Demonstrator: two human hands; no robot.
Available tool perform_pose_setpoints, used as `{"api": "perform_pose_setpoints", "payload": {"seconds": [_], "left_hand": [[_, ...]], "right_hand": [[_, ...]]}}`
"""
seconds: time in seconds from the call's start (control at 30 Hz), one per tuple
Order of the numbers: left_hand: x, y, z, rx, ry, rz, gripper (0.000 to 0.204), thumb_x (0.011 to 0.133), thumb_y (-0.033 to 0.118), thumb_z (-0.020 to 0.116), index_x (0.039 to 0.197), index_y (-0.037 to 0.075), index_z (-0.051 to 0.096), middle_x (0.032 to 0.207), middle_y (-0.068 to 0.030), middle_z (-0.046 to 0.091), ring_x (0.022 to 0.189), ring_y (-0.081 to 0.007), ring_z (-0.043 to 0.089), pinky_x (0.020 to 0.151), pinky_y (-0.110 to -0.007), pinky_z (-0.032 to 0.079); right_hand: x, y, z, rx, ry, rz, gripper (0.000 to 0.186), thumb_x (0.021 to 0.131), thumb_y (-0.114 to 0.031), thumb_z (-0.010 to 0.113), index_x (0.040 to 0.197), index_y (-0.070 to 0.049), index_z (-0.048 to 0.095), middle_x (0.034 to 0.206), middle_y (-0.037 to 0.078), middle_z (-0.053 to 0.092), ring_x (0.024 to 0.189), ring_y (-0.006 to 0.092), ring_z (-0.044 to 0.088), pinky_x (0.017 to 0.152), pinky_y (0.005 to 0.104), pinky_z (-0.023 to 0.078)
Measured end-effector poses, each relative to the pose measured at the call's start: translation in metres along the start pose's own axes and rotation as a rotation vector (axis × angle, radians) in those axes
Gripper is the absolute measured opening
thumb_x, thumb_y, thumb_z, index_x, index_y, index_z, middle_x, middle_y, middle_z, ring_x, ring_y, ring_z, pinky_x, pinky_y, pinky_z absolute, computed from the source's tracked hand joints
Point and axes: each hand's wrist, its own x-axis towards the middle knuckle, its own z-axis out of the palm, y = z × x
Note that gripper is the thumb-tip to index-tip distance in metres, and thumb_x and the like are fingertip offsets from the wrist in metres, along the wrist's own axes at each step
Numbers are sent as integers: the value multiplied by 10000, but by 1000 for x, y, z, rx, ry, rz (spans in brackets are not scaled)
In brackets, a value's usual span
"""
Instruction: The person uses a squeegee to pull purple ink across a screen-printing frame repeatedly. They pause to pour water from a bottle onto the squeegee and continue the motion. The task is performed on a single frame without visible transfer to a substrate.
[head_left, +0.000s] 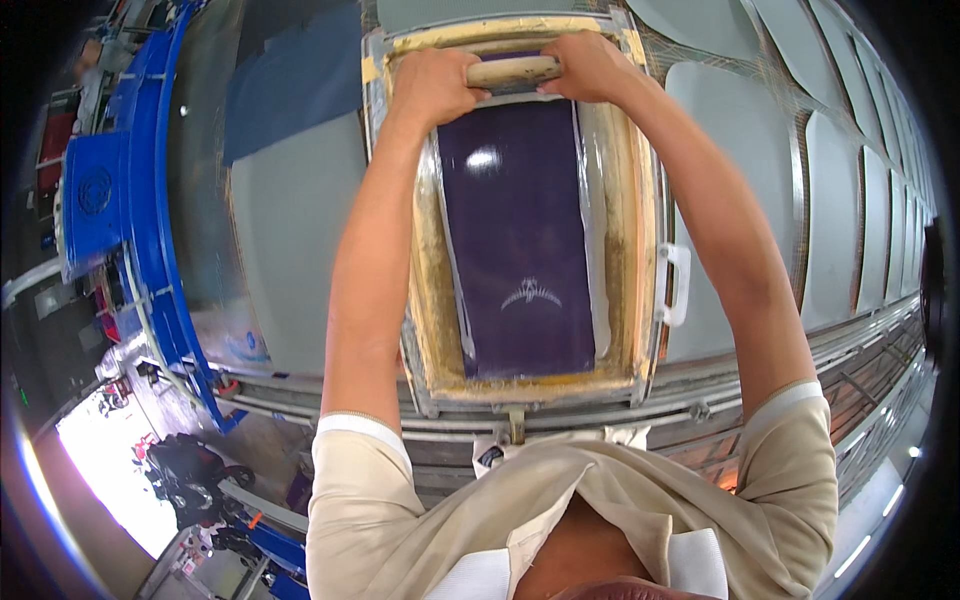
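Observation:
At the far end of a screen printing frame, both my hands grip a squeegee by its worn wooden handle. My left hand is closed round the left end. Round the right end my right hand is closed the same way. Below the squeegee lies the frame's dark purple screen, glossy, with a small pale curved emblem towards the near end. Yellowish tape and whitish paste line the sides. Most of the squeegee's blade is hidden by my hands and the handle.
A white side handle juts from the frame's right edge. Grey flat panels lie in rows to the right, with another grey panel and blue fabric at left. Metal rails run along the near side; blue machinery stands far left.

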Motion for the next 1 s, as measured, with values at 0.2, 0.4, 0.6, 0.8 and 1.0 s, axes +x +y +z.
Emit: {"api": "perform_pose_setpoints", "payload": {"seconds": [0.2,0.4,0.6,0.8,1.0], "left_hand": [[-162,74,15,4,-101,19,229,758,324,822,938,189,777,839,-100,725,852,-346,696,773,-473,533],[-338,143,44,-56,-26,67,228,729,195,804,953,184,764,894,8,726,853,-199,664,863,-379,439],[-313,140,30,-70,-78,73,204,733,218,808,926,170,762,891,13,723,835,-184,649,863,-361,415],[-134,72,0,48,13,117,263,755,311,819,951,144,763,885,-27,731,878,-248,684,862,-414,439],[20,1,-18,137,39,52,324,771,390,810,1001,165,770,909,-82,756,921,-301,715,890,-453,485]], "right_hand": [[-155,-80,31,-20,-150,6,307,789,-348,832,974,-117,753,857,132,737,874,338,714,867,452,537],[-319,-148,73,63,-92,-84,303,745,-264,849,986,-109,750,880,92,728,1007,284,662,966,411,474],[-308,-149,49,79,-221,-12,283,774,-279,829,990,-113,752,871,104,733,937,293,685,918,414,500],[-144,-69,-3,10,-119,57,351,799,-358,820,1008,-88,738,845,142,727,883,350,709,798,470,556],[15,8,-25,-61,-75,40,505,789,-417,828,1171,-103,723,950,178,739,959,375,707,857,468,560]]}}
